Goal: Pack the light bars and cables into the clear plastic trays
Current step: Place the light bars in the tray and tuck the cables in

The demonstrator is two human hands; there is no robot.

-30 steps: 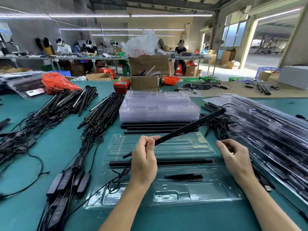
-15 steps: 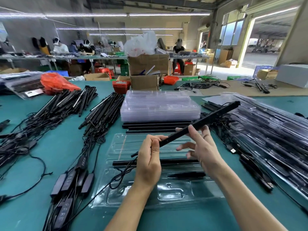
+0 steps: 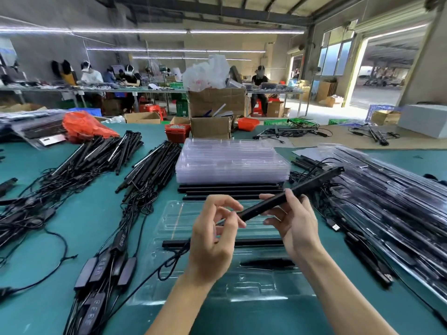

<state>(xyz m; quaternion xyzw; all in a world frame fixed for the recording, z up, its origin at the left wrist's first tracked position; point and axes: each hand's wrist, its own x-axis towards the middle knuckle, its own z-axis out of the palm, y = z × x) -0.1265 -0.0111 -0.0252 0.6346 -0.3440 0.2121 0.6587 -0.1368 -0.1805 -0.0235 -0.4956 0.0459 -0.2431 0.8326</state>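
Black and slim, the light bar (image 3: 287, 197) hangs tilted above the open clear plastic tray (image 3: 217, 284), where one bar (image 3: 256, 243) already lies in a long groove, so I judge I am at the step of seating the second bar; next it needs levelling and lining up with an empty groove. My right hand (image 3: 294, 223) pinches it near the middle between thumb and fingertips, while my left hand (image 3: 214, 240) curls loosely at its lower end; whether those fingers actually grip it, I cannot tell.
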